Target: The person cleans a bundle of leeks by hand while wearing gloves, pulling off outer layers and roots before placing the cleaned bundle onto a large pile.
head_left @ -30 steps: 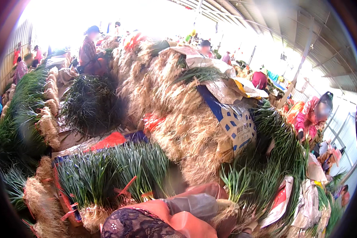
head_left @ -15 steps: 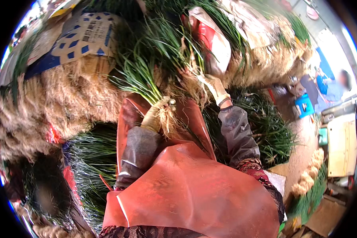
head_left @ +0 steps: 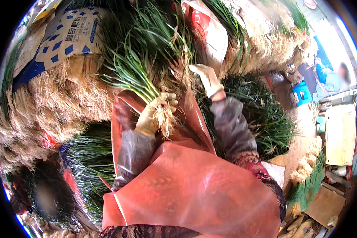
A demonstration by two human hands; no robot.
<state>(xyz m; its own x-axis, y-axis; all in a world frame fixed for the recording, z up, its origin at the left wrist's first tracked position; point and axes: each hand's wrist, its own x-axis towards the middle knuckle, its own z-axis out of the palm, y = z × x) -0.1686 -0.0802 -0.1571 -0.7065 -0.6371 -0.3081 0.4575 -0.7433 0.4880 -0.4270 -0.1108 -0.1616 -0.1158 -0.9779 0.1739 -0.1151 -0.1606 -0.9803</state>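
My left hand (head_left: 148, 119), in a pale work glove, is closed round a bunch of scallions (head_left: 141, 85). Their green leaves point up and left, and pale roots (head_left: 165, 121) hang over the fingers. My right hand (head_left: 207, 78), also gloved, reaches to the pile ahead. Its fingers are drawn together at the stems and roots of other scallions (head_left: 181, 69); the grip is partly hidden. Grey plastic sleeves (head_left: 234, 125) cover both forearms. An orange-red apron (head_left: 190, 190) spreads over my lap, its far end lying beneath my left hand.
A long heap of rooted bundles (head_left: 67, 95) curves ahead, partly covered by a printed sack (head_left: 73, 33) and a red-white one (head_left: 216, 39). More green plants lie at left (head_left: 91, 162) and right (head_left: 265, 119). Far right are a blue container (head_left: 302, 94) and a person (head_left: 337, 77).
The whole view has shifted a little. My right hand has moved slightly up and left, keeping close to the stems in the pile. My left hand still grips its bunch.
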